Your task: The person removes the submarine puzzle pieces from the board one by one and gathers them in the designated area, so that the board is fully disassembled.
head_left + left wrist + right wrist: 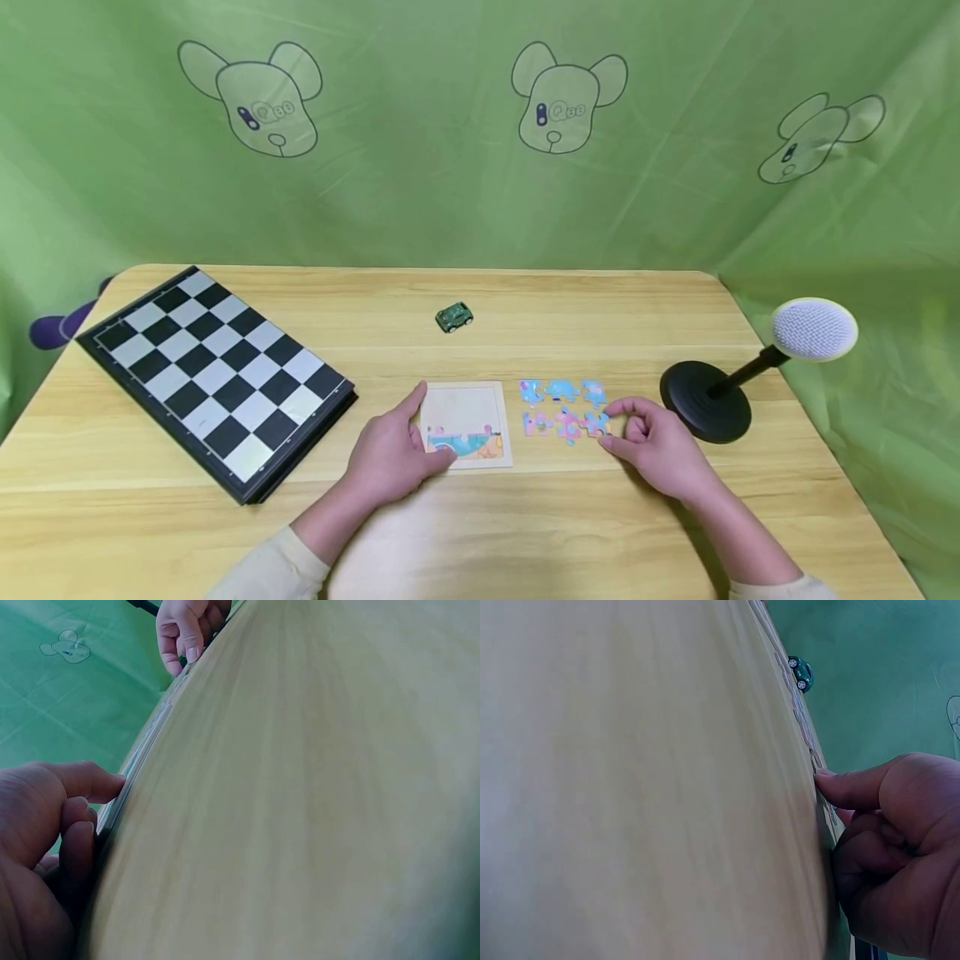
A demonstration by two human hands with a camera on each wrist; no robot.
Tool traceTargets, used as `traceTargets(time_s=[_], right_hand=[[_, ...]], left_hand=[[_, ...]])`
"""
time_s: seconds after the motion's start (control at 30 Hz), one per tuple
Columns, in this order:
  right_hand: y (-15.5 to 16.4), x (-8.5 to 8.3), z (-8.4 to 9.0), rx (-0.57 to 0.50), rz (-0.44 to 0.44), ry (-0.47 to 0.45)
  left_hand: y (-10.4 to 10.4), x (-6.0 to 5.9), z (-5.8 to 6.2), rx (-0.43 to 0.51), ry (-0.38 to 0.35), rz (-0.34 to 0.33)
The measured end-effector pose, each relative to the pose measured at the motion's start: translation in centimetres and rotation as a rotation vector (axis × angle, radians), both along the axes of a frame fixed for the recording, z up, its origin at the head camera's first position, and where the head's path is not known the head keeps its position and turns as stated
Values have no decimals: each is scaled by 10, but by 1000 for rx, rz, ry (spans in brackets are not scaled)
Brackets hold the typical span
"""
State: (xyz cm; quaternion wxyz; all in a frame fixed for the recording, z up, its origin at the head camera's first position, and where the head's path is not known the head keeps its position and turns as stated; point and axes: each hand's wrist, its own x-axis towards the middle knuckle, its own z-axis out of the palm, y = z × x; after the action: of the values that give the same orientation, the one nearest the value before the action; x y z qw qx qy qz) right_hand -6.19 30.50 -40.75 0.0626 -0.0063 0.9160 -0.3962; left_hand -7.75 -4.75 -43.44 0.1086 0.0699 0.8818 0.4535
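A square wooden puzzle tray [463, 408] lies on the table, its lower part filled with blue and tan pieces, its upper part bare. My left hand [390, 454] holds it by the left side, index finger at the top left corner and thumb over the bottom edge. To its right, several loose jigsaw pieces are laid out in two rows, among them a pink one [567, 423]. With thumb and index finger, my right hand [660, 446] pinches the blue puzzle piece [596, 425] at the right end of the lower row. The right hand's other fingers are curled under.
A folded black-and-white chessboard [232, 367] lies angled at the left. Behind the tray sits a small green toy car [454, 317]. On the right, close beyond my right hand, stands a round white-headed device [814, 330] on a black base [705, 412]. Green cloth [420, 208] hangs behind the table.
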Motion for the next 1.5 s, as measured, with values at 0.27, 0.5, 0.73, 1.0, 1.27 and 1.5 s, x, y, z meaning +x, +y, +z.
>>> traceTargets(time_s=[0.27, 0.5, 0.73, 1.0, 1.27, 1.5], right_hand=[[1, -1, 1, 5, -10, -26], [-1, 0, 1, -24, -27, -30], [-15, 2, 2, -45, -37, 33], [-42, 0, 9, -148, 6, 69], [-72, -9, 10, -208, 86, 73], [-98, -15, 9, -252, 150, 70]], left_hand=[[0, 0, 0, 7, -11, 1], [-2, 1, 1, 19, -28, -9], [-8, 0, 2, 91, -67, -55], [-9, -1, 2, 108, -68, -78], [-10, -1, 0, 105, -57, -79], [-9, -1, -1, 103, -15, -105]])
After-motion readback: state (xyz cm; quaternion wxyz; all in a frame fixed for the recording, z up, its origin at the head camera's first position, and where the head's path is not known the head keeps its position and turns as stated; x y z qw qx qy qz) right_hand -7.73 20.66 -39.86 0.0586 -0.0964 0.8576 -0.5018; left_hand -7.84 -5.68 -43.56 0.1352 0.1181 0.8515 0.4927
